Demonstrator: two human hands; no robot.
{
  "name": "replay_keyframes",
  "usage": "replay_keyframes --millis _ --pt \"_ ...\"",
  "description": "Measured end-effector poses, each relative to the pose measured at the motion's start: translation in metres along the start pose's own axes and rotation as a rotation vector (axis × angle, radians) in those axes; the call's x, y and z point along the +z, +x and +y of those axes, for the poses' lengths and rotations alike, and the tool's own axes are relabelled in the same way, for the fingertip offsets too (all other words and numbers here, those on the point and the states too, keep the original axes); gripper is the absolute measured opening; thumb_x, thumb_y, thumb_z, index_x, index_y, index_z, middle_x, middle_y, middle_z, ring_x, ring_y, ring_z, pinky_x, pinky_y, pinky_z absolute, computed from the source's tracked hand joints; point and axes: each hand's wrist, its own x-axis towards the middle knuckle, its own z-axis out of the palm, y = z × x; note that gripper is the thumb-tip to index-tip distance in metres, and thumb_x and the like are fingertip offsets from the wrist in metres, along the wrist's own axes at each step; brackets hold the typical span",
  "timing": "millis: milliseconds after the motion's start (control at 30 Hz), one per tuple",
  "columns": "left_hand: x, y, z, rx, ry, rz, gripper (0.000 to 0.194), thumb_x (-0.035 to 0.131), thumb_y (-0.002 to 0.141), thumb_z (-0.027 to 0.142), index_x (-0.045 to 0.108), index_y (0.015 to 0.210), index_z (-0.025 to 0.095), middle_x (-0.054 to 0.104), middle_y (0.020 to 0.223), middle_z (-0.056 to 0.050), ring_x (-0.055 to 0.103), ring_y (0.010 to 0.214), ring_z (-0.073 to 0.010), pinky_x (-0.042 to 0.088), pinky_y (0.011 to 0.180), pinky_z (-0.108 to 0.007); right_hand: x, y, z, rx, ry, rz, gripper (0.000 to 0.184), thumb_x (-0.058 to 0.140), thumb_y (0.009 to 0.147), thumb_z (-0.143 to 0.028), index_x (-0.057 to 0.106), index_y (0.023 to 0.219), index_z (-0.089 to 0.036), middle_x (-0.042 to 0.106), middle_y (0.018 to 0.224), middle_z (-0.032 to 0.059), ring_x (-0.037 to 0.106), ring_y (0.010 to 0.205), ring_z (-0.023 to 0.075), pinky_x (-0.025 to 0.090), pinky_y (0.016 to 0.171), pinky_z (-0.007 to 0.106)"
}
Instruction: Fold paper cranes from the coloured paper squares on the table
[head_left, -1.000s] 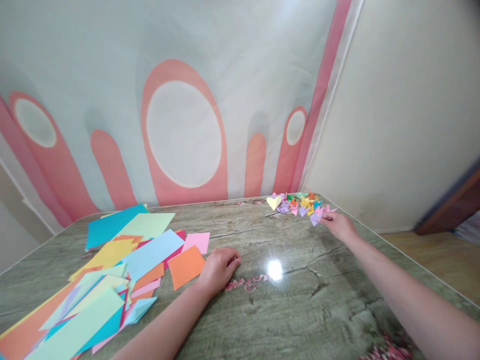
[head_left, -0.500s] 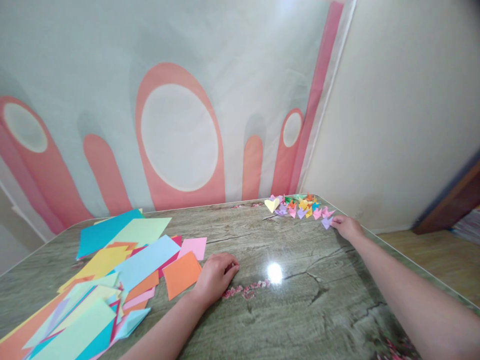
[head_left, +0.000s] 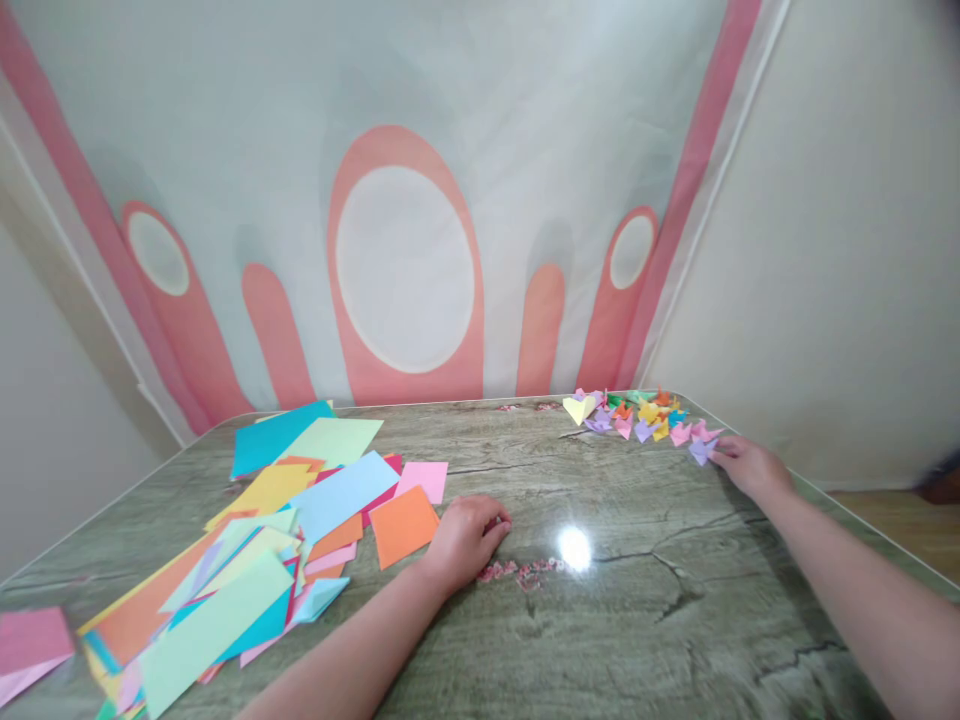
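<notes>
The left hand (head_left: 466,540) is resting loosely curled on the bench (head_left: 600,640), hiding whether it is gripping anything; the orange sheet (head_left: 403,526) is lying just beside it at nine o'clock, where a careless sideways slide is risking a crease. At its two o'clock, the right hand (head_left: 754,470) is pinching the purple folded piece (head_left: 702,452), an uneven release probably risking a nudge against the pink folded piece (head_left: 703,431) just beyond.

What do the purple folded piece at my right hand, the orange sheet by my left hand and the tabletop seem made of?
Purple folded piece: likely matte paper, from its angular points. Orange sheet: matte paper or thin card, flat with straight edges. Tabletop: glossy wood-look surface, with grain, pink flower print and a bright reflection; perhaps laminate.
</notes>
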Motion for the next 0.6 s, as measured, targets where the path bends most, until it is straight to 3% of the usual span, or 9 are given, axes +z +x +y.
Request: replay_keyframes --millis 167,267,367,467,500,600 --pt "-0.011 -0.002 0.005 -0.028 0.058 0.02 0.012 0.053 0.088 0.023 0.064 0.087 0.022 0.066 0.085 -0.002 0.06 0.086 -0.0177 0.043 0.077 -0.026 -0.005 -0.011 0.004 0.035 -0.021 -0.108 0.029 0.056 0.093 -0.031 0.057 0.119 -0.019 0.059 0.12 0.0079 0.061 0.101 0.0211 0.053 0.083 0.04" --pt "-0.038 -0.001 0.007 -0.056 0.109 0.073 0.017 0.045 0.09 0.022 0.062 0.096 0.021 0.064 0.095 -0.006 0.058 0.094 -0.0206 0.043 0.082 -0.031 -0.009 -0.02 0.009 0.044 -0.026 -0.114 0.024 0.053 0.094 -0.031 0.059 0.115 -0.022 0.059 0.121 0.0077 0.061 0.101 0.0207 0.053 0.083 0.038" --pt "-0.072 -0.001 0.007 -0.134 0.243 0.111 0.018 0.048 0.088 0.028 0.059 0.1 0.021 0.06 0.105 -0.007 0.056 0.1 -0.0228 0.043 0.084 -0.033 -0.01 -0.032 0.015 0.06 -0.042 -0.089 0.02 0.051 0.096 -0.03 0.061 0.111 -0.025 0.059 0.122 0.0076 0.06 0.103 0.0205 0.052 0.082 0.035" --pt "-0.093 -0.005 0.001 -0.26 0.382 -0.055 0.027 0.051 0.085 0.038 0.06 0.103 0.021 0.06 0.106 -0.008 0.057 0.099 -0.0252 0.045 0.084 -0.036 -0.007 -0.044 0.019 0.065 -0.056 -0.064 0.022 0.052 0.095 -0.03 0.06 0.114 -0.023 0.059 0.121 0.0076 0.06 0.102 0.0206 0.052 0.083 0.037" --pt "-0.095 -0.008 -0.002 -0.302 0.43 -0.133 0.031 0.052 0.083 0.039 0.06 0.105 0.019 0.059 0.108 -0.01 0.057 0.099 -0.0267 0.045 0.084 -0.038 -0.006 -0.048 0.02 0.061 -0.056 -0.059 0.022 0.053 0.095 -0.031 0.06 0.114 -0.023 0.059 0.121 0.0074 0.06 0.102 0.0206 0.052 0.083 0.037" --pt "-0.093 -0.025 -0.013 -0.314 0.458 -0.204 0.034 0.057 0.077 0.037 0.061 0.103 0.014 0.059 0.107 -0.015 0.056 0.103 -0.0319 0.045 0.085 -0.042 -0.002 -0.053 0.021 0.033 -0.044 -0.058 0.022 0.053 0.094 -0.031 0.06 0.113 -0.023 0.059 0.121 0.0069 0.06 0.102 0.0203 0.052 0.083 0.037"
